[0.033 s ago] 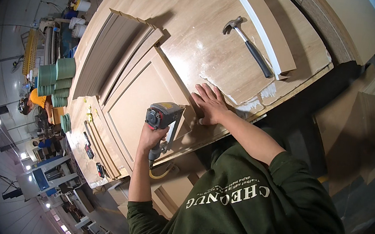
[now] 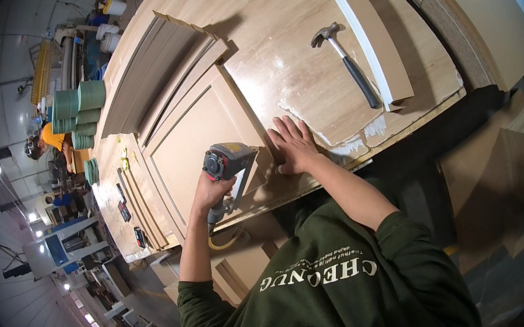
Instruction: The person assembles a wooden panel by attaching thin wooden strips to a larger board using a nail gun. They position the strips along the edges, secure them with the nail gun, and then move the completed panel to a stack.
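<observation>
The left hand (image 2: 211, 191) grips the handle of a grey pneumatic nail gun (image 2: 226, 158), fingers wrapped around it. The right hand (image 2: 293, 146) is open and grasps nothing: it lies palm down with its fingers spread at the right edge of a brown framed panel (image 2: 197, 133). How much of the palm bears on the panel is hidden. The nail gun is over the near part of this panel, its front end toward the same edge, near the right thumb; whether it touches cannot be made out. A yellowish hose (image 2: 222, 246) curves below the handle.

The panel lies flat on the wooden worktop (image 2: 272, 31), beside a tall stack of brown boards (image 2: 144, 80). Left of the panel are narrow strips (image 2: 142, 204) and a small yellow tool (image 2: 124, 163). Beyond the right hand, a claw hammer (image 2: 354, 75) with a dark grip lies near a long white-edged board (image 2: 381, 47), among whitish patches on the wood.

Farther out, green rolls (image 2: 90, 97) are piled past the stack, a person in orange (image 2: 54, 137) bends at the left, and white buckets (image 2: 115, 8) line the upper left. More boards (image 2: 503, 173) stand at the right.
</observation>
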Demonstrator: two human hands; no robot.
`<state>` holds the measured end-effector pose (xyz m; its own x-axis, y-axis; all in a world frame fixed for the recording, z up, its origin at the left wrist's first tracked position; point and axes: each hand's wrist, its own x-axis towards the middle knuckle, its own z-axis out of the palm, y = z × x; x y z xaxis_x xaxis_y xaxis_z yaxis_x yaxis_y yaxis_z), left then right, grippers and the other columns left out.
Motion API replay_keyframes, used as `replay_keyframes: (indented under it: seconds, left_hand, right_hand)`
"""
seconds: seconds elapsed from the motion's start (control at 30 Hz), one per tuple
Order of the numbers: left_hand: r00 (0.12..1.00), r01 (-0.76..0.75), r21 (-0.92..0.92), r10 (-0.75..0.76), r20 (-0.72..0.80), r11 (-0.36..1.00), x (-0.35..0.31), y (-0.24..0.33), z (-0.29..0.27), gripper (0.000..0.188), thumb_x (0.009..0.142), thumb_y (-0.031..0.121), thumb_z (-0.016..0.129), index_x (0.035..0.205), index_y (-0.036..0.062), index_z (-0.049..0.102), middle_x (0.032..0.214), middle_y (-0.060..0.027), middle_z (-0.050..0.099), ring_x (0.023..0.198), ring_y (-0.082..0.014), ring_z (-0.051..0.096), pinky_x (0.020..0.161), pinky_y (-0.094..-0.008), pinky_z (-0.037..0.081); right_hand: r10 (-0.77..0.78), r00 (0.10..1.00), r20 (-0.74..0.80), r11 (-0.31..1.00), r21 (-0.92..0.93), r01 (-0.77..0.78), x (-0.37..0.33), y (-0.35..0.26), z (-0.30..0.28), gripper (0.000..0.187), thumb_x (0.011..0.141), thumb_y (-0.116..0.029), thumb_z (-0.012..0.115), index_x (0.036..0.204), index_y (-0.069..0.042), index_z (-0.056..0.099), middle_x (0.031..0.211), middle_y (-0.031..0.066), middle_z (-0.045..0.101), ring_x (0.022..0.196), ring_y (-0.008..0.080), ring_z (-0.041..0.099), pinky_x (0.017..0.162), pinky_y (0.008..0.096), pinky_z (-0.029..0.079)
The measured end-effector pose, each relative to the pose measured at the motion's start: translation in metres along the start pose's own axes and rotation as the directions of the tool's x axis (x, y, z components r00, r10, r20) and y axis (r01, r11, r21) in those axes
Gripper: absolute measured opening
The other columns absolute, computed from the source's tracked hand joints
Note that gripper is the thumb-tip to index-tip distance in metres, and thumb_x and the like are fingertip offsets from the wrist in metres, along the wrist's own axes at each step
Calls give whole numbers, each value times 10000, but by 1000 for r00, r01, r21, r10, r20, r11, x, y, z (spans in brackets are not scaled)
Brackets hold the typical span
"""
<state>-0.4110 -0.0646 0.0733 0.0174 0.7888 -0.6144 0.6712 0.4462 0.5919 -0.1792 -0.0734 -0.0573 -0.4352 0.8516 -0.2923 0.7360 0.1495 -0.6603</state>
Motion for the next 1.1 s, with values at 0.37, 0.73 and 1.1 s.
replay_keyframes:
  seconds: [0.37,0.73,1.1]
  left_hand:
    - [1000,-7,57,7,0,998,0,-2,0,142,765,112,694,812,15,602,637,-21,590,529,-96,567,493,-257,485]
    - [1000,-19,87,17,20,996,5,1,-1,136,762,112,680,834,19,611,639,-23,593,544,-103,571,507,-270,482]
    - [998,50,67,-48,-28,997,-59,2,1,203,762,77,725,929,12,631,704,-30,616,597,-119,590,550,-275,495]
  right_hand:
    - [29,998,55,999,-42,-26,2,-3,-6,1060,677,-475,746,1500,-126,175,1579,133,29,1460,306,-38,1169,491,-11]
    - [45,999,27,999,-16,-45,2,-3,-2,1087,650,-430,772,1504,-160,157,1584,115,20,1460,300,-16,1163,500,-3]
    - [13,1000,-10,1000,3,-13,7,2,6,996,701,-416,724,1498,-129,199,1587,128,9,1464,301,-40,1163,501,-12]
